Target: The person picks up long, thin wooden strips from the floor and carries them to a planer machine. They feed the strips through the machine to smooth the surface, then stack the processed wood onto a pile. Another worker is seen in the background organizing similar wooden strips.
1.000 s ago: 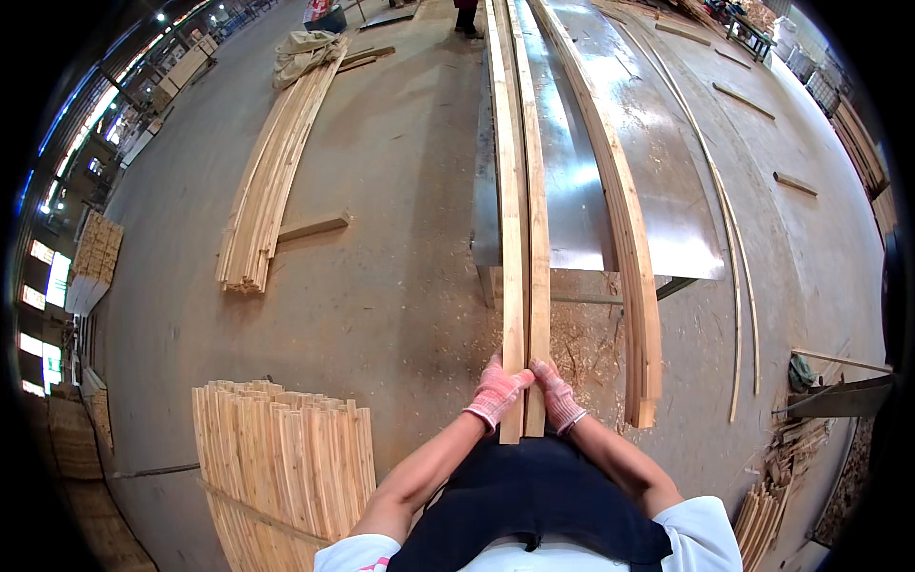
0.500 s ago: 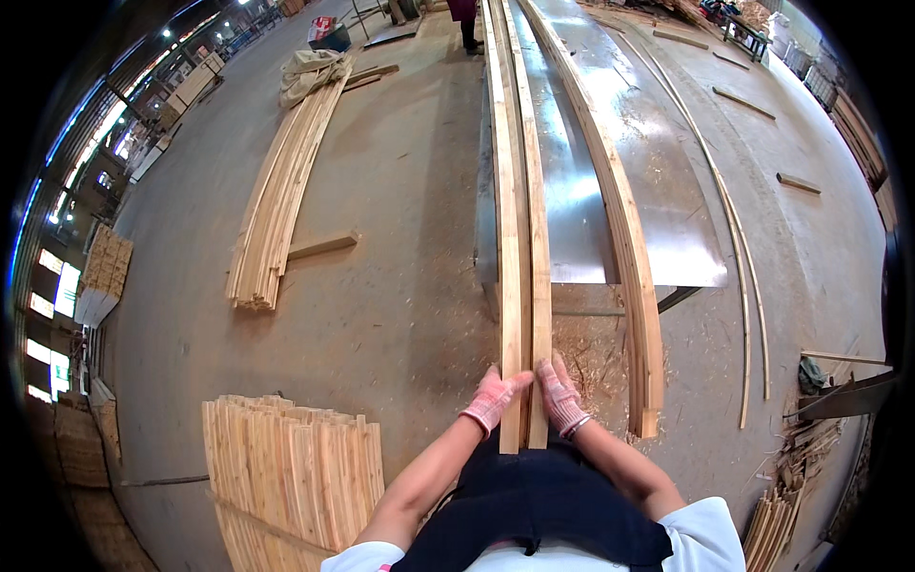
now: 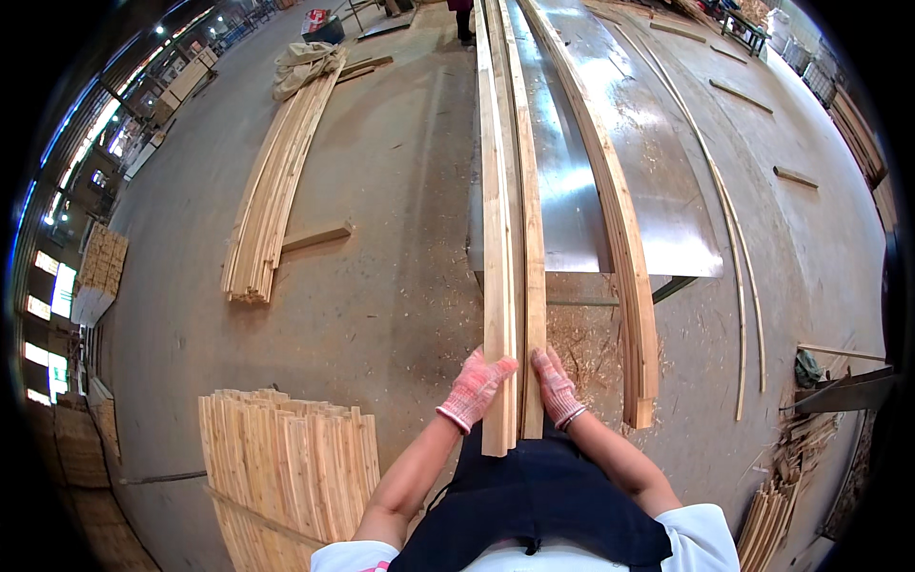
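Long pale wooden strips run away from me over the metal table, their near ends overhanging its edge in front of my apron. My left hand (image 3: 478,386), in a pink-and-white knit glove, is closed around the left wooden strips (image 3: 496,286), thumb across the top and fingers out of sight beneath. Gloved the same way, my right hand (image 3: 556,386) grips the right wooden strip (image 3: 534,286) by its outer edge, its thumb near the top face. A narrow dark gap shows between the two sides. The left strips' ends reach slightly closer to me.
Right of my hands, a thick wooden bundle (image 3: 629,286) lies along the metal table (image 3: 681,210). Thin strips (image 3: 729,219) stretch beyond it. A stack of short boards (image 3: 291,467) stands at lower left, with a long strip pile (image 3: 276,191) farther off. A person's legs (image 3: 464,24) show at the far end.
My left hand has shifted left with the left strips, which now sit apart from the right one and show more side face. My right hand stays near the right strip's end.
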`<state>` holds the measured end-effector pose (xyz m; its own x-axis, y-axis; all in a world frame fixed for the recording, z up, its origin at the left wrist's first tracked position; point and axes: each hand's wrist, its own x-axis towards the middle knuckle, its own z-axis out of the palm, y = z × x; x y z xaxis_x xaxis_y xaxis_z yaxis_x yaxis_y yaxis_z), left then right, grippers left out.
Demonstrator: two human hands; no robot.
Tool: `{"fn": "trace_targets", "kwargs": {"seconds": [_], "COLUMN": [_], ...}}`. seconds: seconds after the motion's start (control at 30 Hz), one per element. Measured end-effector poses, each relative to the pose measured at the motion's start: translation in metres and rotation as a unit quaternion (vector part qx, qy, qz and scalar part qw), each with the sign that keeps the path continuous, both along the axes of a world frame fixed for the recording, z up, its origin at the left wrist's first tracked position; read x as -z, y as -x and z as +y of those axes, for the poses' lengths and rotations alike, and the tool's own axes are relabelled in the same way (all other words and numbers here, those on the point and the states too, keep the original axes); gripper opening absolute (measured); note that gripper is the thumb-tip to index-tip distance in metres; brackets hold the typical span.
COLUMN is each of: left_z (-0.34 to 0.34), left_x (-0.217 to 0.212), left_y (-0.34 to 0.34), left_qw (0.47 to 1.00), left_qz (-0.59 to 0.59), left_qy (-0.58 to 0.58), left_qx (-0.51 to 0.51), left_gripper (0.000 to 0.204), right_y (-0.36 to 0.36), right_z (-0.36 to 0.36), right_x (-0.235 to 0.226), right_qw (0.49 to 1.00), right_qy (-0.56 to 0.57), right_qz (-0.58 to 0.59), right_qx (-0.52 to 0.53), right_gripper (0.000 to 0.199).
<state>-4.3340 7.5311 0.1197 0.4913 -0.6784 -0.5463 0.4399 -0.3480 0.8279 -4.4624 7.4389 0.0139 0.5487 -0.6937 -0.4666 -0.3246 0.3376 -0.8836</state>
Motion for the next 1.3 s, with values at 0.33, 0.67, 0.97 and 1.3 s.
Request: {"fn": "trace_targets", "kwargs": {"seconds": [0.33, 0.67, 0.97, 1.3], "left_z": [-0.017, -0.016, -0.006, -0.029], "left_x": [0.069, 0.059, 0.097, 0.084], "left_y": [-0.010, -0.002, 0.010, 0.006], "left_qw": [0.964, 0.937, 0.999, 0.914], "left_qz": [-0.186, -0.226, -0.039, -0.243], "left_qy": [-0.178, -0.244, 0.003, -0.310], "left_qx": [0.069, 0.108, 0.020, 0.094], "left_gripper": [0.047, 0.070, 0.066, 0.061], "right_y": [-0.006, -0.005, 0.001, -0.004], "right_z": [0.002, 0.003, -0.003, -0.005], "right_x": [-0.035, -0.006, 0.007, -0.016], "right_qw": [0.997, 0.990, 0.936, 0.975], "right_qy": [-0.046, -0.108, -0.318, -0.203], "right_qz": [-0.065, -0.066, -0.148, -0.095], "right_qx": [0.016, 0.059, 0.024, -0.007], "right_gripper": [0.058, 0.071, 0.072, 0.072]}}
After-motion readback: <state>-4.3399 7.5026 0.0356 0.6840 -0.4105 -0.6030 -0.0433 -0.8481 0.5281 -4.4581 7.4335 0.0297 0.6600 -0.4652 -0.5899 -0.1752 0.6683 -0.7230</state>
